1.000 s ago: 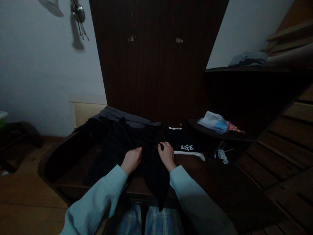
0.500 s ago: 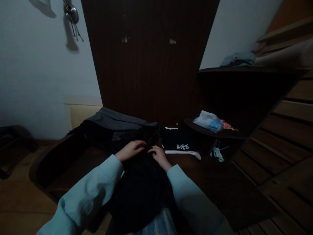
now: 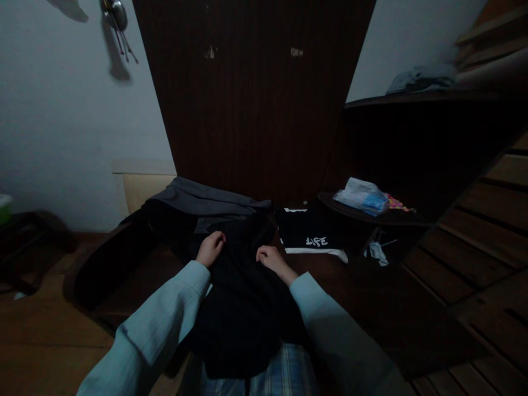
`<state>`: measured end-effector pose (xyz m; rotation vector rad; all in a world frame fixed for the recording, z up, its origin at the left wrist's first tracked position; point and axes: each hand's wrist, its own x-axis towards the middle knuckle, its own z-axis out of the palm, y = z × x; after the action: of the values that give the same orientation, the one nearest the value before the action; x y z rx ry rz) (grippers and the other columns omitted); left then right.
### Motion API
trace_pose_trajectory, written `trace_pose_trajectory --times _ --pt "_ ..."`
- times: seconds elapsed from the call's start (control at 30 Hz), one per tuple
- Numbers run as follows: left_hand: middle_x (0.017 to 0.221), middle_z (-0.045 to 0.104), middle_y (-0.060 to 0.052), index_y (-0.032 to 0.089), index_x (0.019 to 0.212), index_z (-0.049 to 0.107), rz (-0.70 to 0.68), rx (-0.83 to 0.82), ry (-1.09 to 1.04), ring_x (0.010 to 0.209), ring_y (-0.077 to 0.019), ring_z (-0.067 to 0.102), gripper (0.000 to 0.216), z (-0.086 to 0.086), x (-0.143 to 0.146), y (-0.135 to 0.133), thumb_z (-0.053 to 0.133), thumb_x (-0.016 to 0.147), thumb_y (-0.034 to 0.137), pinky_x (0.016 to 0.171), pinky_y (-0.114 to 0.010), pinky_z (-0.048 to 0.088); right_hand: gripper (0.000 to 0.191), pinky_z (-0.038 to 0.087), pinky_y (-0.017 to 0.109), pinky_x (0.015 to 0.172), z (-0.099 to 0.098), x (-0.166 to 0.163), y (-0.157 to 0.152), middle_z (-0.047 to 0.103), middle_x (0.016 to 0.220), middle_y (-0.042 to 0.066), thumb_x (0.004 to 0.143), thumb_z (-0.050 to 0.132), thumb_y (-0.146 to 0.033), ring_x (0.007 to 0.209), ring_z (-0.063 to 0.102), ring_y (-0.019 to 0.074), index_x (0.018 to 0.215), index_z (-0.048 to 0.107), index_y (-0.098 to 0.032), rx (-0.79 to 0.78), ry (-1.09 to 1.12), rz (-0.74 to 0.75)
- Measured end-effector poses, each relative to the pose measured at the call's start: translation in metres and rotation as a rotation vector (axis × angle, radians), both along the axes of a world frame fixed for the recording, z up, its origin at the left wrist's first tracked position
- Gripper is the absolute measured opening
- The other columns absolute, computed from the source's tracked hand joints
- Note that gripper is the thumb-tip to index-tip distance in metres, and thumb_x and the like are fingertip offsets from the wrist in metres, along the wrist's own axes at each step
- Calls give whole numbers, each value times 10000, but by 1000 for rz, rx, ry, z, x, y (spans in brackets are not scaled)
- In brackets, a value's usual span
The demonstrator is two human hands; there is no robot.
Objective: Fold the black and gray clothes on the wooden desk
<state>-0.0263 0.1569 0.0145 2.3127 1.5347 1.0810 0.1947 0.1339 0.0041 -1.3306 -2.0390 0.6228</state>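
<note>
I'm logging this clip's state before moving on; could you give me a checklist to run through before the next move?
1. Left hand at the black garment: ok, fingers curled in.
2. Right hand at the same garment: ok, also curled.
3. Fingertip grip on the cloth: cannot tell, too dark.
4. Black garment spread flat on the bench: not ok, it hangs over the plaid trousers.
5. Lettered black cloth apart from both hands: ok.
6. Grey cloth separate from the black garment: cannot tell, dark folds merge.
</note>
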Motion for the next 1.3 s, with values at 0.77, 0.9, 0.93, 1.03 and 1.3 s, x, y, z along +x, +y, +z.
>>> trace_pose_trajectory --times 0.77,0.9,0.93,1.03,1.3 --pt "1144 567 -90 161 1007 563 344 -76 158 1057 -208 507 312 6 -13 -5 449 733 255 948 -343 321 256 374 205 657 0 3 0 643 719 4 669 411 -79 734 562 140 566 607 -208 -17 -51 -194" --pt "975 651 -70 171 960 595 382 -198 91 909 -192 592 339 11 -12 -10 369 792 359 741 -244 431 259 376 209 670 1 4 0 645 724 9 668 407 -70 745 565 144 575 610 -202 -24 -55 -184" --pt "941 660 -75 175 922 612 409 -274 100 887 -201 602 378 13 -12 -11 332 809 401 707 -247 435 260 376 209 673 2 4 0 645 727 10 670 406 -69 749 565 144 579 611 -201 -23 -56 -181" --pt "881 667 -110 170 822 643 491 -483 191 855 -244 614 516 16 -13 -13 249 819 503 656 -280 439 257 375 206 674 2 4 -1 644 735 11 673 407 -68 757 564 142 585 611 -198 -22 -68 -175" --pt "1010 599 -154 106 901 609 490 -248 309 998 -237 531 341 8 -3 6 327 813 276 852 -311 398 257 373 205 672 5 0 -1 639 767 5 681 411 -69 758 559 138 596 613 -204 -30 -68 -193"
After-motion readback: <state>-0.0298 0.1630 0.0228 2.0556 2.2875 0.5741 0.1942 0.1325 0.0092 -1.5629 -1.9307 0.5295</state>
